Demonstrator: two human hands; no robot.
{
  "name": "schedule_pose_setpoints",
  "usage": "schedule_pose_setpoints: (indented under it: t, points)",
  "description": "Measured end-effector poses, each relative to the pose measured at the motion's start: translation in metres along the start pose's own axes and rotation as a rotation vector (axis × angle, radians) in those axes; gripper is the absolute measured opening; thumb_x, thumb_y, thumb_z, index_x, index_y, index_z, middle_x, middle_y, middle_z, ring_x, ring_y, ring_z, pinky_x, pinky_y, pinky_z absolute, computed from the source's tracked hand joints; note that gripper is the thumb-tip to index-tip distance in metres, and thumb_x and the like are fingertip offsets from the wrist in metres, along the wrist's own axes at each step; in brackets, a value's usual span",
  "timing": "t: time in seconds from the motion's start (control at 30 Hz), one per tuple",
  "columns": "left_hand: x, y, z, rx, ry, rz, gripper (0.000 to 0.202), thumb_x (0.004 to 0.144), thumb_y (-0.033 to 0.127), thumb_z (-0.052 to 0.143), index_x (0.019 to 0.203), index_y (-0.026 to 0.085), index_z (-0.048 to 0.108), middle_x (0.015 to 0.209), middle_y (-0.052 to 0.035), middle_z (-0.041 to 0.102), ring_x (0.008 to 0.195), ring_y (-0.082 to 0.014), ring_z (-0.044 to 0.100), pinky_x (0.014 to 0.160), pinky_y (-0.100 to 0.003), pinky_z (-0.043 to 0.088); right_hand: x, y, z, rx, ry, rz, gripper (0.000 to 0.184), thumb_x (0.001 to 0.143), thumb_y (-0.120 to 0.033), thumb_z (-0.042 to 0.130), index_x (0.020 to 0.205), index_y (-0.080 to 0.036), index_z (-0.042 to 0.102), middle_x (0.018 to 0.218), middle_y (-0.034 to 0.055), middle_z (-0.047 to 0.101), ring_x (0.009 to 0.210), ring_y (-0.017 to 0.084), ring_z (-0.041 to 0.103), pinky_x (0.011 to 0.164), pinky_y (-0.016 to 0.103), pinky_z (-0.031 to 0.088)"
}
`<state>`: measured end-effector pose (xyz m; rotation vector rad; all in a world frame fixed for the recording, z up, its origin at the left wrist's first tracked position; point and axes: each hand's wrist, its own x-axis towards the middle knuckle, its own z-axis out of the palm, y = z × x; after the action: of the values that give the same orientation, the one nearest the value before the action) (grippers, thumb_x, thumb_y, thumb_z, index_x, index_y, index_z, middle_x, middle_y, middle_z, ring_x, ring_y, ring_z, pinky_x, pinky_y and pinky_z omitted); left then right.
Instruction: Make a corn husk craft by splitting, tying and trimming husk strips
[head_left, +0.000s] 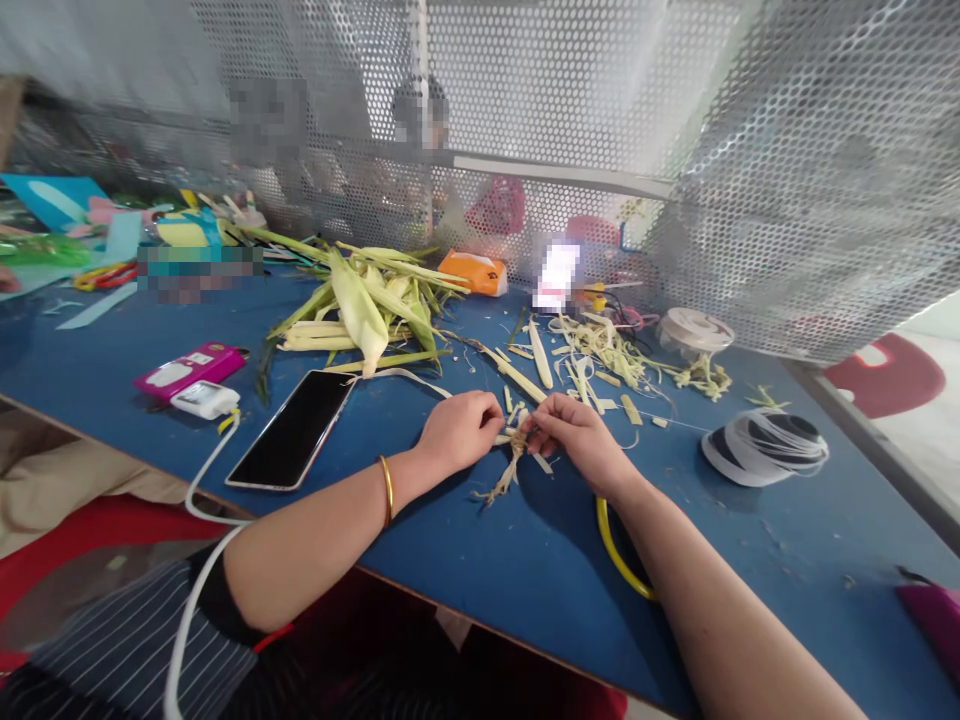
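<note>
Husk strips (514, 455), pale and dry, lie bunched between the two hands near the middle of the blue worktop (480, 560), a little toward its near edge. The left hand (459, 430) and the right hand (577, 435) meet over the bundle from either side, knuckles up, and both sets of fingers are closed in a pinch on its upper end, so neither hand is nearer than the other. From that pinched knot the bundle's long axis runs down toward the near edge and slightly to the left, ending in a frayed, splayed tail that rests on the worktop. The strips look thin, fibrous and straw-coloured, twisted together where they are held and loose below.

A gold bangle (387, 490) sits on the left wrist. Under the right forearm a yellow cord (619, 560) curves across the worktop. Left of the hands lies a dark phone (294, 428), screen up, with a white cable (196, 500) running off the near edge beside it, and a pink case (187, 368) farther left. Toward the far edge is a heap of green corn husks (367, 300), an orange tissue pack (474, 272), and scattered pale trimmings (600, 350). A roll of white band (763, 447) sits toward the right edge. A perforated metal screen (750, 150) closes off the far side.
</note>
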<state>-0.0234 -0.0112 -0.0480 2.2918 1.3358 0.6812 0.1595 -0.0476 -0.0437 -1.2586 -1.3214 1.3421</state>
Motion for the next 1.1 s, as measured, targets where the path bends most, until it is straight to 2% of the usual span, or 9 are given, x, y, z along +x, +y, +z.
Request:
schedule_pose_setpoints:
  t: [0.1,0.17,0.3,0.4,0.5,0.67,0.8,1.1]
  points:
    - [0.0036,-0.0021,0.0014,-0.251,0.006,-0.037,0.01,0.079,0.022,0.06,0.07,0.017,0.062,0.07,-0.0003,0.063,0.065,-0.0129,0.053,0.063,-0.026,0.041,0.0022,0.0027,-0.0019,-0.119,-0.006,-0.029,0.026,0.075,-0.043,0.062,0.07,-0.02,0.05,0.067,0.0001,0.065,0.057,0.011,0.058,0.056,0.024,0.042]
    - [0.0054,-0.0026,0.002,-0.432,-0.021,-0.035,0.01,0.079,0.024,0.061,0.072,0.016,0.061,0.071,-0.0005,0.062,0.065,-0.0118,0.053,0.063,-0.025,0.042,0.0024,0.0037,-0.0017,-0.138,-0.021,-0.049,0.024,0.076,-0.042,0.06,0.071,-0.021,0.05,0.068,0.0,0.066,0.06,0.012,0.058,0.058,0.025,0.043]
    - [0.0056,0.001,0.0006,-0.701,-0.164,-0.098,0.012,0.081,0.025,0.058,0.074,0.016,0.055,0.067,0.0018,0.058,0.055,-0.0074,0.045,0.052,-0.021,0.035,0.0019,0.0049,-0.0005,-0.124,-0.034,-0.07,0.022,0.076,-0.041,0.059,0.072,-0.021,0.049,0.067,-0.0013,0.063,0.061,0.012,0.058,0.06,0.025,0.044]
    - [0.0051,0.0035,-0.0007,-0.798,-0.253,-0.126,0.012,0.083,0.025,0.054,0.075,0.017,0.049,0.067,0.0025,0.058,0.049,-0.0057,0.037,0.046,-0.02,0.028,0.0027,0.0068,-0.0008,-0.133,-0.04,-0.078,0.023,0.077,-0.04,0.06,0.071,-0.021,0.049,0.064,-0.0028,0.06,0.06,0.012,0.057,0.06,0.026,0.044]
    - [0.0063,0.0026,-0.0006,-0.724,-0.253,-0.06,0.012,0.085,0.025,0.052,0.075,0.018,0.049,0.069,0.0021,0.059,0.052,-0.0067,0.039,0.049,-0.02,0.03,0.0034,0.0082,-0.0012,-0.153,-0.055,-0.097,0.022,0.079,-0.039,0.059,0.071,-0.021,0.048,0.065,-0.003,0.059,0.059,0.012,0.056,0.061,0.026,0.044]
    - [0.0093,0.0003,-0.0001,-0.469,-0.205,0.07,0.012,0.085,0.021,0.051,0.073,0.019,0.05,0.069,0.0026,0.06,0.066,-0.0115,0.051,0.064,-0.024,0.04,0.0013,0.0065,-0.0007,-0.289,-0.058,-0.144,0.019,0.083,-0.034,0.054,0.071,-0.022,0.045,0.066,-0.0039,0.057,0.062,0.012,0.054,0.063,0.027,0.044]
    - [0.0096,0.0006,-0.0006,-0.396,-0.209,0.074,0.012,0.084,0.021,0.051,0.073,0.019,0.049,0.068,0.0028,0.06,0.065,-0.013,0.052,0.064,-0.025,0.038,-0.0003,0.0055,-0.0009,-0.431,-0.036,-0.156,0.016,0.085,-0.028,0.049,0.071,-0.023,0.045,0.066,-0.0035,0.056,0.062,0.013,0.052,0.062,0.026,0.041]
    - [0.0084,0.0002,-0.0038,-0.324,-0.214,0.075,0.009,0.082,0.016,0.051,0.074,0.019,0.051,0.068,0.0037,0.062,0.064,-0.0123,0.053,0.062,-0.025,0.036,-0.0005,0.0054,-0.0021,-0.512,-0.042,-0.159,0.014,0.085,-0.026,0.047,0.071,-0.023,0.046,0.065,-0.0037,0.055,0.063,0.013,0.051,0.061,0.025,0.04]
